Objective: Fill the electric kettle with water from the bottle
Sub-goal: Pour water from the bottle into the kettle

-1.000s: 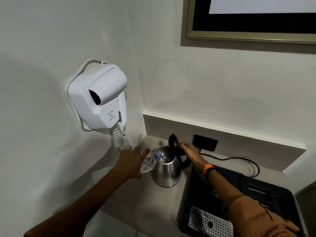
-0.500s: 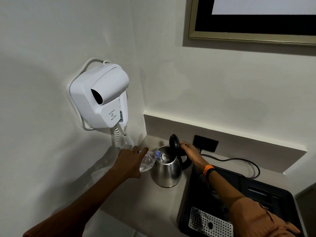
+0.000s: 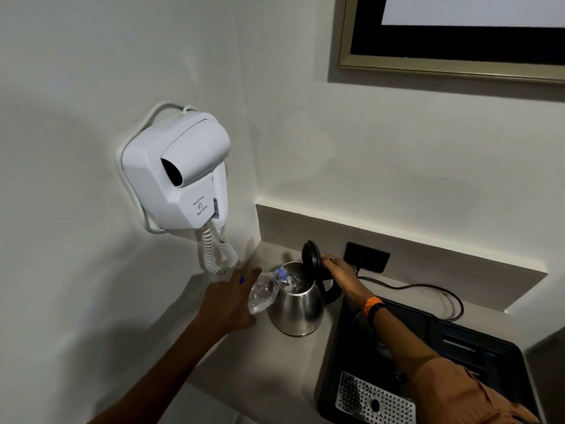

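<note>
A steel electric kettle [image 3: 297, 308] stands on the grey counter in the corner, its black lid [image 3: 311, 257] hinged upright. My left hand [image 3: 230, 299] grips a clear plastic bottle [image 3: 264, 290], tilted with its neck over the kettle's open mouth; water shows inside the bottle and the kettle. My right hand [image 3: 340, 269] rests on the kettle's black handle just behind the raised lid, fingers curled on it. An orange and black band sits on that wrist.
A white wall-hung hair dryer [image 3: 176, 178] with a coiled cord hangs just left of the kettle. A black tray [image 3: 477, 353] with a perforated metal grate [image 3: 374, 400] lies at the right. A black wall socket [image 3: 367, 257] and cable sit behind. A framed picture [image 3: 452, 35] hangs above.
The bottle stays tipped over the kettle mouth and both hands hold their places. The view has shifted slightly.
</note>
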A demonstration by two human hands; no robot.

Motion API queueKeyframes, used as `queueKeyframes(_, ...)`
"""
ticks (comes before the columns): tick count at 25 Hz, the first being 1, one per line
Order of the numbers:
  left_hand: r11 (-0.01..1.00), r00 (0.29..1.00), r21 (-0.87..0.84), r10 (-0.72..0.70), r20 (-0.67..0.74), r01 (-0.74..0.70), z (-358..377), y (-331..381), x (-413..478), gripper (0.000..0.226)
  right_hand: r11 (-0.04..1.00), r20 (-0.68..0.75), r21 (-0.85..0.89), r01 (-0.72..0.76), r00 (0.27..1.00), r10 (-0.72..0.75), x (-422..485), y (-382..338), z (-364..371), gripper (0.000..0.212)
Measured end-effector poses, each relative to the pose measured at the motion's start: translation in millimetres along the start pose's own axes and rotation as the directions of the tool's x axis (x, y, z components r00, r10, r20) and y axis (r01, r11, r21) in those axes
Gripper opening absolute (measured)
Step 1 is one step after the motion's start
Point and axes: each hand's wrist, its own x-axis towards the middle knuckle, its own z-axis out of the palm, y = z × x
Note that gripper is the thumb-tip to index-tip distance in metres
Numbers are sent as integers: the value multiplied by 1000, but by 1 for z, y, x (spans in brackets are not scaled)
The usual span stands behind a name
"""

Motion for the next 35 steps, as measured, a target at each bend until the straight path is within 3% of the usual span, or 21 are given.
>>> queueKeyframes(3,971,992,-225,-104,-73,85,18,10,-15,101,999,23,-42,13,1000,-12,-3,-3,0,30)
queueKeyframes(6,864,943,-470,-286,-170,178,37,20,-28,101,997,43,-81,16,999,-13,-5,-7,1,30)
queueKeyframes(8,741,891,-639,-411,-191,205,52,23,-39,98,994,46,-109,23,999,-18,-5,-8,2,30)
queueKeyframes(11,469,842,-859,-531,-90,204,67,26,-54,88,988,69,-147,50,997,-40,-6,-10,4,31)
queueKeyframes(13,354,795,-918,-602,-78,178,78,28,-58,83,984,76,-162,69,995,-57,-7,-12,7,34)
queueKeyframes(16,318,734,-927,-675,-73,201,89,34,-55,86,983,69,-168,80,995,-69,-6,-11,7,32)
queueKeyframes(21,311,709,-923,-703,-64,225,92,36,-58,95,980,73,-188,60,996,-47,-5,-8,5,30)
queueKeyframes(25,324,663,-946,-711,-233,16,72,32,-66,75,977,60,-202,71,996,-60,-3,-6,7,33)
queueKeyframes(28,446,665,-893,-648,-370,-62,47,20,-58,54,974,60,-213,73,996,-62,-1,-2,5,32)
queueKeyframes(32,697,723,-709,-433,-539,-110,26,16,-48,25,970,53,-232,68,997,-58,1,2,5,32)
queueKeyframes(35,879,728,-467,-259,-635,-95,27,17,-42,26,955,41,-280,95,995,-87,-1,-5,7,26)
